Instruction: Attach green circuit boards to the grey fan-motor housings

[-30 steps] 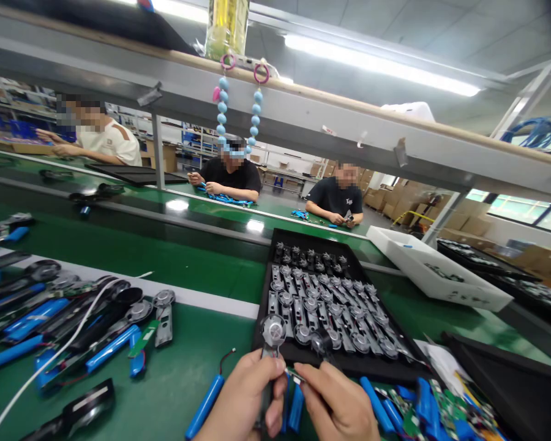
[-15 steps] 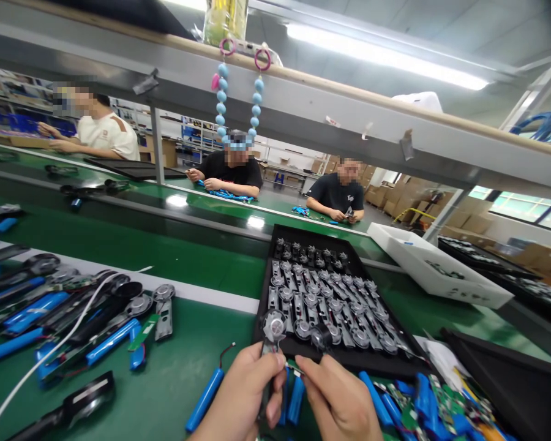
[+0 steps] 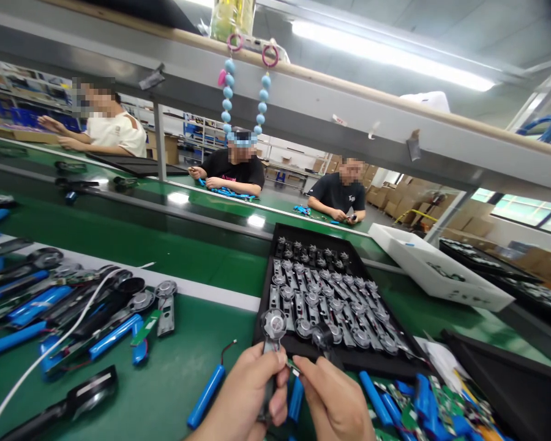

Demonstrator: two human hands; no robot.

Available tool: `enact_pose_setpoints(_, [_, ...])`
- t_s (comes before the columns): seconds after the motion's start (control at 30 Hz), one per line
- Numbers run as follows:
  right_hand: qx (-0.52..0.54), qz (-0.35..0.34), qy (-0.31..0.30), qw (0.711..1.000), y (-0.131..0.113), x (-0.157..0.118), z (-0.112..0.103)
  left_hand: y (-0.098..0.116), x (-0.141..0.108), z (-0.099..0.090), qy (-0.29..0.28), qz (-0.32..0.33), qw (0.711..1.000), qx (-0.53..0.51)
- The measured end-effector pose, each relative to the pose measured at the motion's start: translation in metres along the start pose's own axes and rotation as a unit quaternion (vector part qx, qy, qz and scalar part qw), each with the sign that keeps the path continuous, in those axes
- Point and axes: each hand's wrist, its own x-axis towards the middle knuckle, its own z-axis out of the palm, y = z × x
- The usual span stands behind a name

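Note:
My left hand point(image 3: 245, 392) is wrapped round the grey handle of a part with a round, fan-like head point(image 3: 274, 323), which points away from me. Close beside it, my right hand point(image 3: 337, 395) pinches a small green circuit board point(image 3: 294, 370) with a white connector, near the handle. Just beyond my right fingers is a dark round-headed part point(image 3: 322, 335); whether the hand touches it I cannot tell. A blue cylindrical battery point(image 3: 206, 397) with a short wire lies left of my left hand. Another blue battery point(image 3: 296, 398) shows between my hands, partly hidden.
A black tray point(image 3: 265, 275) holds rows of grey round-headed parts. Batteries and circuit boards point(image 3: 434, 404) are heaped at right; similar parts and a white cable point(image 3: 55, 343) lie at left. A white foam box point(image 3: 441, 275) stands beyond. Several people sit across the green table point(image 3: 202, 260).
The view has shifted slightly. My hands remain close together with the same grips. The fan-headed part and the circuit board are nearly where they were.

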Motion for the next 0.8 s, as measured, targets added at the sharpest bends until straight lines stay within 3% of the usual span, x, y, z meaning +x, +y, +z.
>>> enact_pose_setpoints(0.33, [0.023, 0.04, 0.044, 0.998, -0.005, -0.003, 0.015, -0.002, 0.002, -0.001, -0.001, 0.006, 0.999, -0.038])
enact_pose_setpoints(0.43, [0.099, 0.1, -0.009, 0.99, -0.004, -0.001, 0.014, -0.003, 0.002, -0.001, 0.003, 0.015, 1.0, -0.025])
enact_pose_setpoints(0.5, [0.171, 0.173, -0.047, 0.969, -0.004, 0.002, 0.01, -0.003, 0.001, -0.001, 0.008, 0.05, 0.999, 0.014])
enact_pose_setpoints(0.6, [0.291, 0.31, -0.026, 0.905, -0.006, 0.006, 0.006, -0.002, 0.0, -0.003, -0.015, 0.117, 0.986, 0.114])
enact_pose_setpoints(0.7, [0.458, 0.412, -0.053, 0.786, -0.011, 0.01, 0.003, 0.002, 0.0, -0.005, -0.04, 0.134, 0.97, 0.198])
enact_pose_setpoints(0.8, [0.581, 0.447, -0.052, 0.679, -0.02, 0.016, 0.0, 0.007, 0.0, -0.005, -0.002, 0.15, 0.965, 0.216])
